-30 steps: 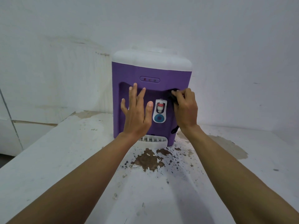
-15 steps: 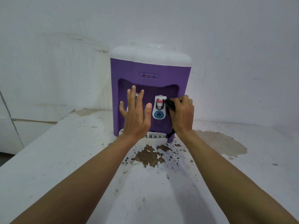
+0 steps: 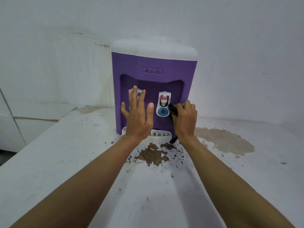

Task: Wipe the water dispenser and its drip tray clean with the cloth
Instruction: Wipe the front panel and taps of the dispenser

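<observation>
The right hand (image 3: pixel 185 120) has slid lower, its fingers clamped on the dark cloth (image 3: pixel 172 110). The drip tray (image 3: pixel 160 134) lies just below it, centre frame; the left hand (image 3: pixel 138 116) is open, flat before the water dispenser (image 3: pixel 153 63).

A purple water dispenser (image 3: pixel 153 76) with a white top stands on a stained white counter (image 3: pixel 65 162). The left hand (image 3: pixel 137 116) lies flat, fingers straight, over the left tap. The right hand (image 3: pixel 185 120) grips a dark cloth (image 3: pixel 172 110) (one end dangling by the drip tray (image 3: pixel 160 134)) beside the red tap (image 3: pixel 164 100).
</observation>
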